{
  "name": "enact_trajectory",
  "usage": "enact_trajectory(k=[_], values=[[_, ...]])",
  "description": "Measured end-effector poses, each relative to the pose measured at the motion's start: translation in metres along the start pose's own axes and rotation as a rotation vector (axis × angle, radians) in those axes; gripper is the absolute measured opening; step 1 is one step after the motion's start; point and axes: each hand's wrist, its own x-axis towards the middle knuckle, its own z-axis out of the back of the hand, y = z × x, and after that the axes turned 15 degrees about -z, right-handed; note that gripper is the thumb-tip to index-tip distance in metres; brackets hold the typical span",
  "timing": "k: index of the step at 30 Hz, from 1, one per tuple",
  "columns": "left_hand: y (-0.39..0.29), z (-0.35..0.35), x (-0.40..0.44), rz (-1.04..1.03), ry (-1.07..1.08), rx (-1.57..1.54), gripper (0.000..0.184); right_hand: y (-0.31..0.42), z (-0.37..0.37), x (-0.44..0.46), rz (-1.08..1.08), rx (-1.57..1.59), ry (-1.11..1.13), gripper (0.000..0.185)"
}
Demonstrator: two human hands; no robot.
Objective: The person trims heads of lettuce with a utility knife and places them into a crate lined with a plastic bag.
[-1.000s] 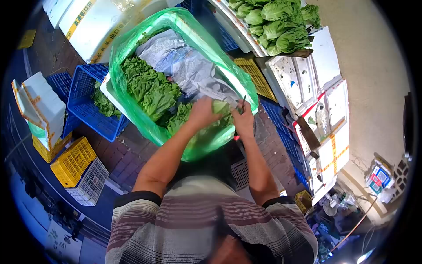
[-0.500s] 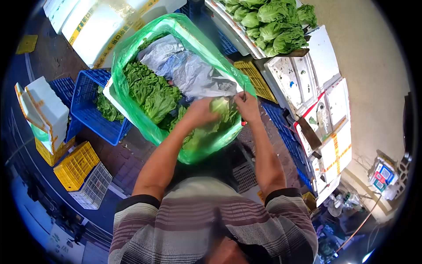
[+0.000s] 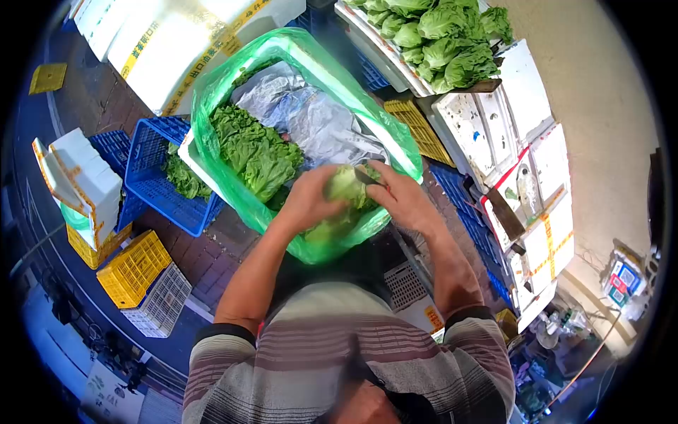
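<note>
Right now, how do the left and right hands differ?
Hold: the left hand cups the lettuce; the right hand holds a dark-bladed knife.
Pose: the left hand's grip is spread around the lettuce, while the right hand's is closed on the knife, its blade angled toward the lettuce.
Shared: both are bare, above the green bag.

Leafy green lettuce (image 3: 258, 152) lies left of crumpled pale sheeting (image 3: 328, 127) inside a rectangular white foam box (image 3: 198, 167), with an open blue plastic crate (image 3: 147, 152) to the box's left.
</note>
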Motion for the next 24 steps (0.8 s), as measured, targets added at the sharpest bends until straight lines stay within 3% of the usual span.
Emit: enact_trajectory(k=[1, 5, 9, 12, 15, 24], values=[[-0.007, 0.004, 0.0, -0.046, -0.029, -0.009, 0.062, 0.012, 0.0, -0.003, -0.033, -0.024, 0.081, 0.045], [-0.016, 0.014, -0.006, -0.16, -0.113, 0.029, 0.053, 0.019, -0.014, 0.003, 0.059, -0.096, 0.066, 0.052], [-0.005, 0.012, -0.016, -0.212, -0.194, 0.113, 0.052, 0.023, -0.023, 0.006, 0.05, -0.074, 0.079, 0.045], [-0.013, 0.025, -0.021, -0.038, -0.004, 0.039, 0.068, 0.033, -0.024, 0.006, -0.012, -0.062, 0.154, 0.039], [-0.008, 0.028, -0.029, -0.044, -0.026, -0.023, 0.069, 0.024, -0.037, 0.008, 0.098, -0.012, 0.099, 0.037], [0.016, 0.022, -0.06, -0.124, -0.143, 0.063, 0.07, 0.041, -0.04, 0.006, 0.013, 0.013, 0.265, 0.033]])
